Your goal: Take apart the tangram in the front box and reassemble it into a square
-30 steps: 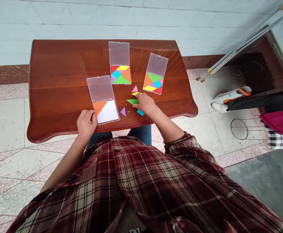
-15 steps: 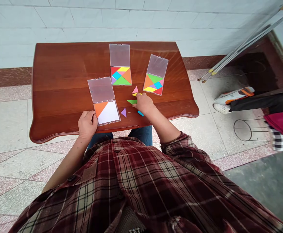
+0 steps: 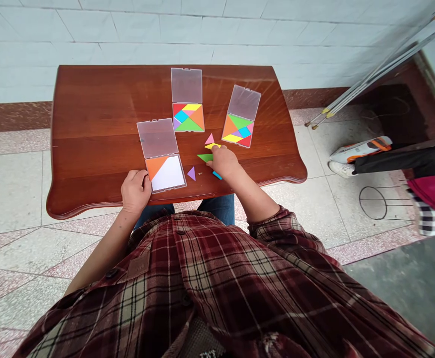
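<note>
Against the nearest case (image 3: 170,174), the left hand (image 3: 135,190) curls loosely. Right of that case, the right hand (image 3: 225,161) bends over a green piece (image 3: 204,157); neither grip is clear.

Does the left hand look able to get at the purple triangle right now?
Likely yes: only the nearest open case, lying flat, sits between the left hand and the purple triangle.

On the table (image 3: 98,109), two cases (image 3: 186,85) lie behind a third (image 3: 158,140), loose pieces (image 3: 191,173) to its right.
</note>
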Demonstrator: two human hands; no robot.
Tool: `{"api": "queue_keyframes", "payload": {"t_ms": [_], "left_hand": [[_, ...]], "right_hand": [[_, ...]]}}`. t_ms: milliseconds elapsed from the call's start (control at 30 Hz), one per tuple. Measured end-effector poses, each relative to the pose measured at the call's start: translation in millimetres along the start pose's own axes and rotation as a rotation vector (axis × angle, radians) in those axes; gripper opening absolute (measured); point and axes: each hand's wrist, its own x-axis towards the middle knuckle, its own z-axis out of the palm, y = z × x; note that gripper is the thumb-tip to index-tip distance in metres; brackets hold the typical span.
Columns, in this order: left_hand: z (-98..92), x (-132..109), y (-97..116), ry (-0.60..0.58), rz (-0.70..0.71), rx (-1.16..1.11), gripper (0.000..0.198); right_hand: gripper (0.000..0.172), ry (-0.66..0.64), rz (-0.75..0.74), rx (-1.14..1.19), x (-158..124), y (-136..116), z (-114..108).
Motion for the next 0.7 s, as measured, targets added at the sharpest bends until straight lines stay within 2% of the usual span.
{"api": "queue_keyframes", "payload": {"t_ms": [533,700], "left_hand": [[2.1,0,-1,0.012,-0.007,-0.021,0.024],[0.6,0,-1,0.0,-0.004,-0.008,0.025]], "right_hand": [[0.044,0.044,-0.004,-0.004,-11,-7,4],[0.044,0.058,-0.007,0.034,-12,-2,5]]}}
